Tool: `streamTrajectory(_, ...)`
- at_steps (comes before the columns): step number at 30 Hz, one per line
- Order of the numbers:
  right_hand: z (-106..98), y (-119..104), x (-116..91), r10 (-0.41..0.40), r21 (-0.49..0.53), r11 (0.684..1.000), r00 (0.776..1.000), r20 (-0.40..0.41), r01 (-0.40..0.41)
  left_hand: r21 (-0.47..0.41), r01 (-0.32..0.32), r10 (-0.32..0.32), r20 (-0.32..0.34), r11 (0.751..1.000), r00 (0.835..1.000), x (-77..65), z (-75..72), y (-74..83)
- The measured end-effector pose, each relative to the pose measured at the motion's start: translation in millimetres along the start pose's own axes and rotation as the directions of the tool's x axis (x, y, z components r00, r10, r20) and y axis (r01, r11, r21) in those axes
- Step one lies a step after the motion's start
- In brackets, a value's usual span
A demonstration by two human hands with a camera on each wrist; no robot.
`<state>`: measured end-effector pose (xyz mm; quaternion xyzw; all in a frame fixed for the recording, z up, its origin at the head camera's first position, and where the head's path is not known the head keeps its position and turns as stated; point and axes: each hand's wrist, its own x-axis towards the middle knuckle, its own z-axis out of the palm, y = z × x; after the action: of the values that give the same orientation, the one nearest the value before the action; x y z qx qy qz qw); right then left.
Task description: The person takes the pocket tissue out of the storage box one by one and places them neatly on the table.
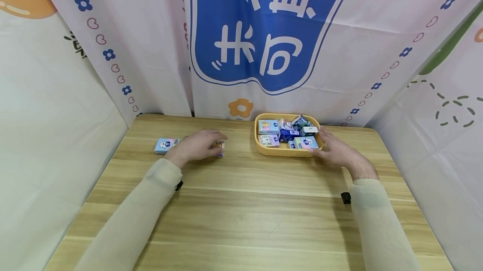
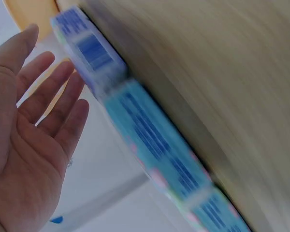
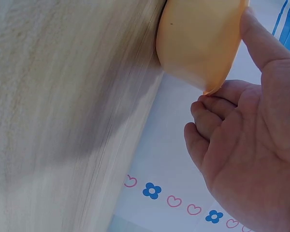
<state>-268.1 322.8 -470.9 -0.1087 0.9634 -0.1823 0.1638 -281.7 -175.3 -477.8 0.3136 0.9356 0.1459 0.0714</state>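
Yellow basket [image 1: 284, 152], just right of centre in the head view, has its right-end rim pinched between thumb and fingers of the right hand [image 1: 339, 151]; small packs [image 1: 268, 126] crowd inside. Left of centre, the left hand [image 1: 198, 147], fingers loosely spread, partly covers a row of packs [image 1: 164, 146] on the wooden table [image 1: 249, 208]. Printed cloth [image 1: 358, 53] hangs behind.

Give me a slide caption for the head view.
Right hand, fingers gripping a filled yellow basket, left hand over small boxes on a wood-grain table.
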Motion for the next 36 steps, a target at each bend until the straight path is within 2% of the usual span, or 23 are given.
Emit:
streamTrajectory(14,0,0,0,0.012,0.018,1.0,1.0,0.01,-0.012,-0.016,-0.007,0.006,-0.042,1.0,0.999,34.9,8.3,43.0)
streamTrajectory(22,0,-1,0,0.014,0.021,1.0,1.0,0.011,-0.014,-0.029,0.017,-0.018,-0.031,0.999,0.999,52.2,7.1,62.6)
streamTrajectory(28,0,0,-1,0.016,0.024,1.0,1.0,0.007,-0.016,-0.051,-0.022,0.019,-0.061,0.998,0.998,69.7,7.1,73.5)
streamTrajectory(33,0,0,-1,0.019,0.025,1.0,1.0,0.008,-0.019,-0.015,-0.072,0.07,-0.113,0.997,0.991,87.6,9.7,81.0)
streamTrajectory(36,0,1,0,0.016,0.02,1.0,1.0,0.007,-0.016,-0.011,-0.081,0.079,-0.123,0.997,0.989,96.9,11.2,86.5)
